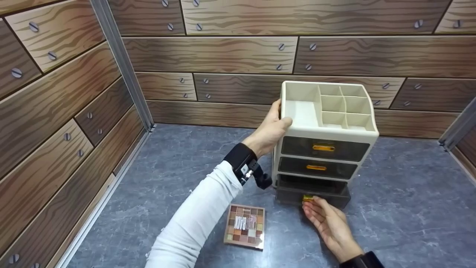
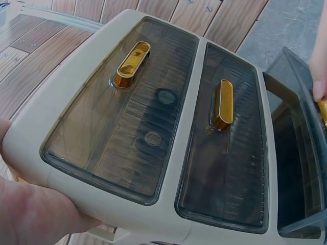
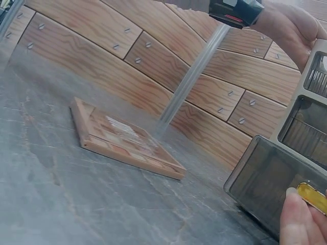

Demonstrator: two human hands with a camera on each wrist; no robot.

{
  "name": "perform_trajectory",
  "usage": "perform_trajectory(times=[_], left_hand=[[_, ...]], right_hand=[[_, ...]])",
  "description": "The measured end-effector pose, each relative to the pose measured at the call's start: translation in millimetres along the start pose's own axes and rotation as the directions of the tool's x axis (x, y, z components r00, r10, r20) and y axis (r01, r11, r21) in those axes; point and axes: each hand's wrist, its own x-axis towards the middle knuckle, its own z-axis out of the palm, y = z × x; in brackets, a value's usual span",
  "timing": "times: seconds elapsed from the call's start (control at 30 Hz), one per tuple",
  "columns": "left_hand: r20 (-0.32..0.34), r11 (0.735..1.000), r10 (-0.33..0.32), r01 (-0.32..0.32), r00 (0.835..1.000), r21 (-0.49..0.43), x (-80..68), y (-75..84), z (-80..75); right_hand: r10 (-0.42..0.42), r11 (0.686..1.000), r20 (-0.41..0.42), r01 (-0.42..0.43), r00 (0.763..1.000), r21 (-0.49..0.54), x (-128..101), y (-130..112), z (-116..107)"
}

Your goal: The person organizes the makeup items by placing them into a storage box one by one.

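Observation:
A cream desktop drawer organizer [image 1: 327, 133] stands on the grey floor, with dividers on top and three smoky drawers below. My left hand [image 1: 268, 132] grips its upper left edge, the thumb over the rim. The bottom drawer [image 1: 288, 196] is pulled partly out. At its amber handle [image 1: 308, 198], my right hand [image 1: 333, 227] pinches with thumb and fingertips; the right wrist view shows the thumb against this handle [image 3: 311, 197]. Both upper drawers are closed, their amber handles [image 2: 134, 64] plain in the left wrist view. What the open drawer holds, I cannot tell.
An eyeshadow palette [image 1: 244, 227] with many coloured squares lies flat on the floor, left of my right hand and beside my left sleeve [image 1: 200, 219]. Wood-patterned walls [image 1: 212, 54] rise behind and at the left, joined by a metal corner post [image 1: 124, 59].

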Motion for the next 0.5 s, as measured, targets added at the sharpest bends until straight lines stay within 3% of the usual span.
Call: perform_trajectory(times=[0.5], left_hand=[[0.015,1.0,0.025,-0.025,1.0,-0.005,-0.2,-1.5,1.8]], right_hand=[[0.034,0.999,-0.005,-0.034,0.999,-0.042,-23.1,6.9,-10.5]])
